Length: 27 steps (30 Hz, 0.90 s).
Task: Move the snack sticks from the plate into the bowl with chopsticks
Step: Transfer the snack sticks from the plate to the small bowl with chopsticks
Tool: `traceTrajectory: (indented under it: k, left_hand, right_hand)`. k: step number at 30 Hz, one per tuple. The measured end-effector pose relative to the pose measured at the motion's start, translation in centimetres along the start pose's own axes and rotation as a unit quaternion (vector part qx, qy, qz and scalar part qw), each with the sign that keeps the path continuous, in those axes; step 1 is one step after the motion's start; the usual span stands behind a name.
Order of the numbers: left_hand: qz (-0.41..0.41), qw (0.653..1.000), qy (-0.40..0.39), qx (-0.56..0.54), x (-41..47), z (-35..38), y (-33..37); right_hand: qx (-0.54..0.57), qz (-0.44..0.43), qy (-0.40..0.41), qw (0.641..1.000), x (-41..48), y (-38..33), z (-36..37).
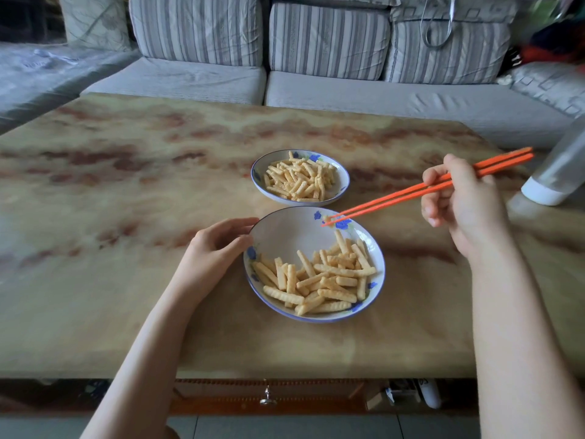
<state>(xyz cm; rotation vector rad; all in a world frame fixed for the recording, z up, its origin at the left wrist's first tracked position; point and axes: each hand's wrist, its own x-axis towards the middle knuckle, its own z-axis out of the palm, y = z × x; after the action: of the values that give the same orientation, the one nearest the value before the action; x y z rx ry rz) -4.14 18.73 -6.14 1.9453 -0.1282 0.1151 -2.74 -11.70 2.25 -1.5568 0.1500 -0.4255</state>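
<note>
- Marbled tan table [126, 217] fronts a striped grey sofa [316, 90]; a clear bottle [560, 172] leans at the right edge.
- Near plate [285, 226] carries a heap of snack sticks [316, 280]; the far bowl [343, 182], just beyond it, already has plenty.
- Left hand [215, 248] curls round the plate's left rim, steadying it.
- Right hand [462, 201] grips orange chopsticks [389, 198], tips pinched on one small stick [327, 219] above the plate's far rim (about halfway to the bowl, I judge).
- Ridged sticks look light, stiff and brittle: pinch each mid-length across the ridges, gently, since too hard a squeeze would likely snap it and an end grip would let it swing.
</note>
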Motion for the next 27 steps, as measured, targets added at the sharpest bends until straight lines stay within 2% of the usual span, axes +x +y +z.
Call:
traceTrajectory:
  k: [4,8,18,27]
  left_hand:
    - [-0.008,1.0,-0.001,-0.001,0.0,0.0,0.1]
    - [-0.015,1.0,-0.003,0.0,-0.1,0.0,0.2]
    - [-0.015,1.0,-0.006,-0.004,-0.1,0.0,0.2]
    - [-0.016,1.0,-0.004,0.008,0.1,-0.1,0.1]
  right_hand:
    - [0.092,-0.003,0.033,0.995,-0.2,0.3,1.7]
    - [0.13,0.003,0.062,0.99,-0.1,1.2,3.3]
    - [0.088,-0.007,0.051,0.995,0.4,3.1,5.5]
    - [0.049,-0.044,0.036,0.997,0.5,0.9,2.0]
